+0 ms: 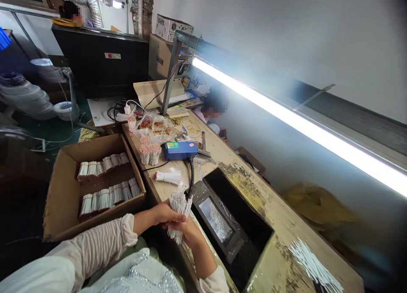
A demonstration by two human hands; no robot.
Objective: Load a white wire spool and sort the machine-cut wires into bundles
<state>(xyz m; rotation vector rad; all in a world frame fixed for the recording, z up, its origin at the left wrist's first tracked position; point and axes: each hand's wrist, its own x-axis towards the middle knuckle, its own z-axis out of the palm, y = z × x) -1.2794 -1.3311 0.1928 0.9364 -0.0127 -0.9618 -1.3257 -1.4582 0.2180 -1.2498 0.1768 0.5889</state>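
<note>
My left hand and my right hand are wrapped round one bundle of thin white sticks or wires, held upright over the workbench's near edge. The bundle's ends fan out above and below my fingers. Just behind it, a tied white bundle with red ends lies on the bench. Right of my hands is a dark open box with a framed lit panel in it. A blue device with a black cable stands further back.
A cardboard box at the left holds two rows of bundles. Several red-tipped bundles stand near a plastic bag. Loose white sticks lie at the bench's right end. A lit tube lamp crosses above. Two people are further back.
</note>
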